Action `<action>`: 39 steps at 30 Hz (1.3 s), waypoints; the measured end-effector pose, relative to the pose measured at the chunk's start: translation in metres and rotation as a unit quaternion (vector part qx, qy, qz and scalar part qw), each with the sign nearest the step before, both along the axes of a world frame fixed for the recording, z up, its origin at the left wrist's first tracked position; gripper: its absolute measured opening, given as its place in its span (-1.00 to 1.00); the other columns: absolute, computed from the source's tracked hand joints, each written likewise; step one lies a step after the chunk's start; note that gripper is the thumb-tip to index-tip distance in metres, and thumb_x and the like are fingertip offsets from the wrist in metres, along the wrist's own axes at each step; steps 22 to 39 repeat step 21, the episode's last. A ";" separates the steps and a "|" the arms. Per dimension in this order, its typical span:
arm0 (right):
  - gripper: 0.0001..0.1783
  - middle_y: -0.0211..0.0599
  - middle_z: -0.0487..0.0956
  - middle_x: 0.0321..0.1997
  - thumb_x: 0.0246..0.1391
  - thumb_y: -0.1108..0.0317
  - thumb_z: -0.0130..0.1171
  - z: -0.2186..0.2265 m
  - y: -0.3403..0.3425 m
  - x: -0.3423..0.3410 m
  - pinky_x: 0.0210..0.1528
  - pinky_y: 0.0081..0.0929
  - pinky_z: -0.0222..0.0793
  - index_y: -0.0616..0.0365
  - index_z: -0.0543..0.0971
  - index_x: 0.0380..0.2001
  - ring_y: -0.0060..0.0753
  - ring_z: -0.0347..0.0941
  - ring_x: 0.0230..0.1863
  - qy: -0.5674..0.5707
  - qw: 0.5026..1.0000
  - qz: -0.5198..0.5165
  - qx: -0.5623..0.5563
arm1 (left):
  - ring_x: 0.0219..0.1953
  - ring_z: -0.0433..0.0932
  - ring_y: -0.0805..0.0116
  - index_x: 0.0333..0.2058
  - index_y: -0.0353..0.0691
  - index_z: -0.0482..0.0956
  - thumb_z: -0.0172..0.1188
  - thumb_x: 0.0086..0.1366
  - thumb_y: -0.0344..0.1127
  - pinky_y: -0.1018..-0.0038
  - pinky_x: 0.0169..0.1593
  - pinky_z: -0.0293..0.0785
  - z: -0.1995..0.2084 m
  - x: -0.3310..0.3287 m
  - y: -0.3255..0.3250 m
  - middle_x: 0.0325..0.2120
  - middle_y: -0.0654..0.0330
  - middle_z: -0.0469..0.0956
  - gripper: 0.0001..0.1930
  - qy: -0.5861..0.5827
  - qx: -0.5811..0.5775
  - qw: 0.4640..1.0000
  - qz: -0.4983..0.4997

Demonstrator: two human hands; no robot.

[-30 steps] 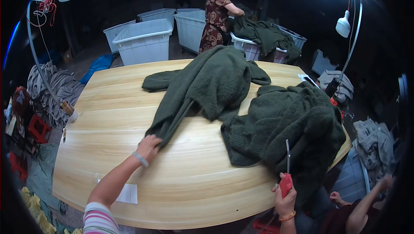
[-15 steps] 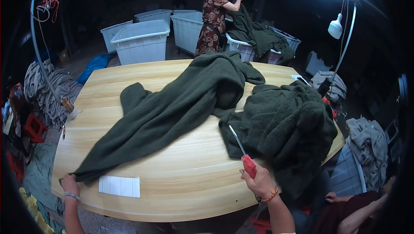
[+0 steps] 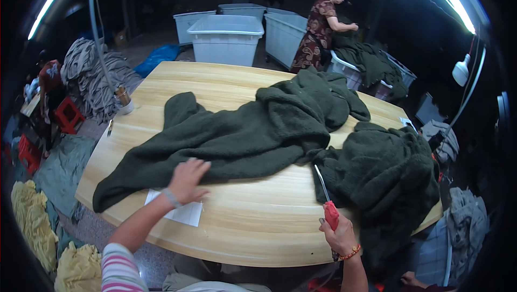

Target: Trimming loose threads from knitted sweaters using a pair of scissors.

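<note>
A long dark green fleece cloth (image 3: pixel 237 136) lies in folds across the wooden table (image 3: pixel 258 227). My left hand (image 3: pixel 187 180) is open, fingers spread, at the cloth's near edge; it looks slightly blurred. Partly beneath my left wrist is a white paper sheet (image 3: pixel 186 214). My right hand (image 3: pixel 342 240) grips a red-handled tool (image 3: pixel 331 214) with a long thin metal tip pointing up and away. That tip is in front of a second, bunched heap of dark green fleece (image 3: pixel 382 168) on the right, which hangs over the near edge.
Beyond the table, a person (image 3: pixel 318 33) handles green cloth over a bin. White plastic bins (image 3: pixel 226 44) stand at the back. Grey cloth (image 3: pixel 94 76) is heaped at left, near a lamp pole in a cup (image 3: pixel 126 108). Another person's hand (image 3: pixel 412 279) shows at lower right.
My left hand has let go of the cloth's near-left corner and moved right, along its near edge. The right hand still holds the tool. The view has shifted left.
</note>
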State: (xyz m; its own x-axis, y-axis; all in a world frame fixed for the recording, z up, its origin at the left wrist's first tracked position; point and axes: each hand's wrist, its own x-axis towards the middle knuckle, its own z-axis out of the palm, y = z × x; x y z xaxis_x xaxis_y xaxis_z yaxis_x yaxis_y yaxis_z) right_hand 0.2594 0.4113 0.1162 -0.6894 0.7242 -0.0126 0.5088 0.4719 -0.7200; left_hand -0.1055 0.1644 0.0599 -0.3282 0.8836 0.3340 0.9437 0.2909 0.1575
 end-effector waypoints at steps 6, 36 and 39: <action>-0.65 -0.13 0.62 -0.51 0.09 0.30 0.19 0.005 -0.011 0.014 -0.26 -0.26 0.46 0.18 0.50 -0.05 -0.07 0.62 -0.38 -0.003 1.000 0.001 -0.014 | -0.28 0.48 0.03 -0.37 -0.20 0.59 0.12 0.01 -0.48 0.19 -0.19 0.38 -0.047 0.041 0.047 -0.46 0.08 0.54 -0.83 -0.165 0.026 0.976 -0.138; -0.54 -0.21 0.62 -0.43 0.12 0.34 0.18 -0.018 -0.007 0.011 -0.18 -0.38 0.48 0.16 0.44 0.11 -0.32 0.63 -0.38 -0.048 0.997 0.054 -0.034 | 0.09 0.41 0.09 -0.24 -0.25 0.67 0.17 0.05 -0.21 0.23 0.06 0.32 0.024 -0.025 -0.204 -0.06 0.00 0.56 -0.67 0.072 -0.394 0.861 0.313; -0.54 -0.21 0.62 -0.43 0.12 0.34 0.18 -0.018 -0.007 0.011 -0.18 -0.38 0.48 0.16 0.44 0.11 -0.32 0.63 -0.38 -0.048 0.997 0.054 -0.034 | 0.09 0.41 0.09 -0.24 -0.25 0.67 0.17 0.05 -0.21 0.23 0.06 0.32 0.024 -0.025 -0.204 -0.06 0.00 0.56 -0.67 0.072 -0.394 0.861 0.313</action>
